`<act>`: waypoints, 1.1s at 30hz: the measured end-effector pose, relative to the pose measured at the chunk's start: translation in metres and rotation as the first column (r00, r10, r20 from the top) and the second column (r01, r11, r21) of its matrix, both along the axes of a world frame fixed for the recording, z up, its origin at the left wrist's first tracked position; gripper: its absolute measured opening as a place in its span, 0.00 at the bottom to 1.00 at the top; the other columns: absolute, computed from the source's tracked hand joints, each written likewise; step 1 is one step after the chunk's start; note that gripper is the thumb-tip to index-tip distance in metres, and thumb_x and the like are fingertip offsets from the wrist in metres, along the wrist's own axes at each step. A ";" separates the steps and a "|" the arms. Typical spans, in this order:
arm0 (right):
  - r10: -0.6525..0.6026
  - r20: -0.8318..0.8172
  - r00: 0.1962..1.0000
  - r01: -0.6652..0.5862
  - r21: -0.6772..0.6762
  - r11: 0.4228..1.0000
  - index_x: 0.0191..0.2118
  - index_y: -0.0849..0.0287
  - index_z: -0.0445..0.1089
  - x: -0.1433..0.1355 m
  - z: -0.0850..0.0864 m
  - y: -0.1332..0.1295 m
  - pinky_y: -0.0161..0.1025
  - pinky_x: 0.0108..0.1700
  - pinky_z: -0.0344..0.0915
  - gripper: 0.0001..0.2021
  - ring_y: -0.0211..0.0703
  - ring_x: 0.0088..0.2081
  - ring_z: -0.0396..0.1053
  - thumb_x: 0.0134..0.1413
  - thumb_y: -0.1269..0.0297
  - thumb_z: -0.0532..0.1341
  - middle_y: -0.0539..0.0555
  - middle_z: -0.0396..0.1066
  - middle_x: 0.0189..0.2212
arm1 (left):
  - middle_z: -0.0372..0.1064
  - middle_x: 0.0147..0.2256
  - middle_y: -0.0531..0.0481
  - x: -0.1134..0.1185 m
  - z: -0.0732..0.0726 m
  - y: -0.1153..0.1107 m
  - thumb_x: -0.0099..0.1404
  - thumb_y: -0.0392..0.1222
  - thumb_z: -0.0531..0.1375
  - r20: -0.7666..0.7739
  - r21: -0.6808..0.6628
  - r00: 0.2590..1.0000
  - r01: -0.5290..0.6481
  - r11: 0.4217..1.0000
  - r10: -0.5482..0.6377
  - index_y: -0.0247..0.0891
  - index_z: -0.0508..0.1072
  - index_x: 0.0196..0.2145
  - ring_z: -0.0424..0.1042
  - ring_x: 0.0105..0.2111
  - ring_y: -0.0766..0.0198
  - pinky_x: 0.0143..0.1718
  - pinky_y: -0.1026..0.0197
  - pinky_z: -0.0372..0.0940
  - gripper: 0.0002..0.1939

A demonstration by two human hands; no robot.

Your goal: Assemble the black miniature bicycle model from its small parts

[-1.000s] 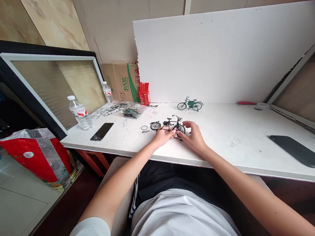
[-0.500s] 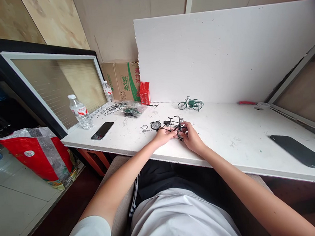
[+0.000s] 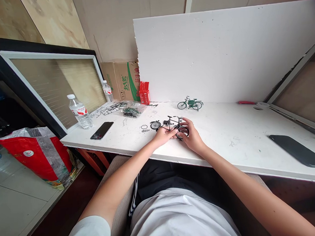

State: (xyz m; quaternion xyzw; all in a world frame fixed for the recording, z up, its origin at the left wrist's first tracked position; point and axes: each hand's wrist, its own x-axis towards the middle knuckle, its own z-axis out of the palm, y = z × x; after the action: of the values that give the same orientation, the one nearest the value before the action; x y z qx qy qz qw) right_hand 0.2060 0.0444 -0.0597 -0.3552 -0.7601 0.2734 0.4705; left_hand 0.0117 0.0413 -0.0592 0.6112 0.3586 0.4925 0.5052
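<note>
Above the front part of the white table (image 3: 218,142), a small black model bicycle (image 3: 170,121) is held upright. My left hand (image 3: 162,137) is closed on the lower frame, its thumb and fingers hiding part of it. On the other side, my right hand (image 3: 193,136) has its thumb and fingers around the front wheel (image 3: 184,131), beneath the handlebars. Left of the bicycle lies a loose black wheel assembly (image 3: 155,125), with a thin black ring (image 3: 144,126) and a small grey part (image 3: 145,130) beside it. Another dark part (image 3: 165,123) shows behind the frame.
A green model bicycle (image 3: 191,103) stands by the white board (image 3: 217,52). Leftward lie a plastic bag of parts (image 3: 132,112), black part frames (image 3: 109,108), a phone (image 3: 102,131) and water bottles (image 3: 79,112). A red box (image 3: 144,93) stands behind; a dark slab (image 3: 301,151) lies right.
My right hand's fingers have shifted slightly up and open a little around the front wheel, so more of the wheel shows. The left hand keeps its hold on the frame.
</note>
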 end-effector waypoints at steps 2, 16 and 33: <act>0.003 -0.004 1.000 -0.003 0.018 1.000 0.71 0.47 0.52 0.000 0.000 0.001 0.57 0.53 0.75 0.31 0.54 0.52 0.74 0.66 0.57 0.61 0.64 0.66 0.59 | 0.77 0.31 0.44 0.000 0.000 0.000 0.63 0.57 0.71 0.008 -0.006 1.000 -0.005 1.000 0.005 0.32 0.78 0.34 0.76 0.33 0.62 0.43 0.57 0.72 0.22; 0.012 -0.023 1.000 -0.010 0.068 0.998 0.68 0.48 0.55 0.001 -0.001 0.003 0.58 0.58 0.73 0.25 0.56 0.58 0.72 0.71 0.52 0.59 0.64 0.67 0.59 | 0.78 0.33 0.45 -0.002 -0.005 0.007 0.58 0.55 0.75 0.119 -0.056 0.993 0.033 0.998 -0.027 0.31 0.79 0.37 0.76 0.33 0.63 0.44 0.55 0.71 0.23; -0.150 0.133 0.980 0.150 0.006 0.989 0.65 0.56 0.63 0.000 0.004 -0.001 0.47 0.40 0.74 0.27 0.54 0.45 0.74 0.71 0.43 0.55 0.64 0.75 0.52 | 0.76 0.30 0.48 -0.003 -0.001 0.008 0.57 0.54 0.75 0.226 -0.125 0.970 -0.066 0.990 0.093 0.32 0.77 0.37 0.75 0.33 0.64 0.42 0.59 0.66 0.23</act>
State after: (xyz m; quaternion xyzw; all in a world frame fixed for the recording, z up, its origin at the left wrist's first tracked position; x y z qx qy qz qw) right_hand 0.2063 0.0435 -0.0552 -0.4297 -0.7602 0.2144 0.4375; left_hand 0.0082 0.0489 -0.0598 0.5042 0.3497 0.5583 0.5584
